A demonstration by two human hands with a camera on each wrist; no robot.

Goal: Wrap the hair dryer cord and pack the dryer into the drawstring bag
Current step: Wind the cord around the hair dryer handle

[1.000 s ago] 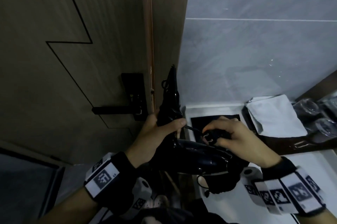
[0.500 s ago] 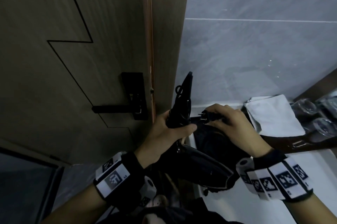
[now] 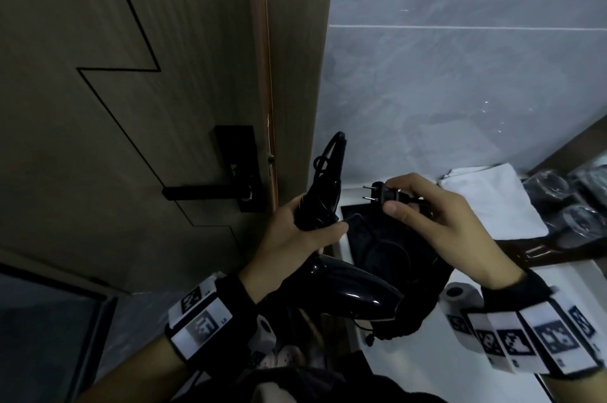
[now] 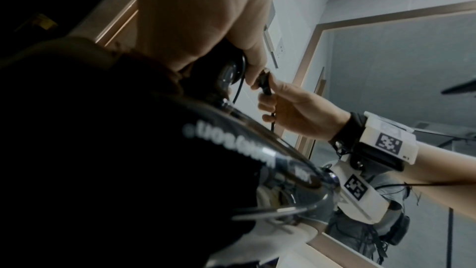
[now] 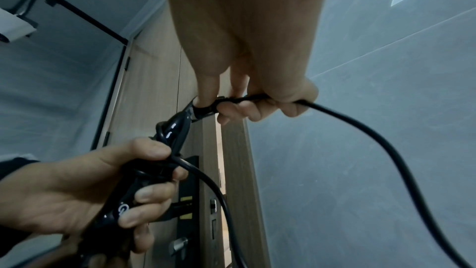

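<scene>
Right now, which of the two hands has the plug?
The right hand: it pinches the plug, prongs pointing toward the door. The left hand grips the hair dryer by its cord-wrapped handle.

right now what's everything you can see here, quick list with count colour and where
glossy black hair dryer: one, black, handle up in the left hand, body low centre
black power cord: one, black, partly wound on the handle, rest hanging loose
two-pin plug: one, black, pinched in the right hand
black drawstring bag: one, black, under the dryer nozzle
white folded cloth: one, white, on the counter at right
clear glasses: at least two, clear, far right
toilet paper roll: one, white, by the right wrist
wooden door: one, brown, left
black door handle: one, black, on the door
left hand: grips the dryer handle
right hand: holds the plug
</scene>
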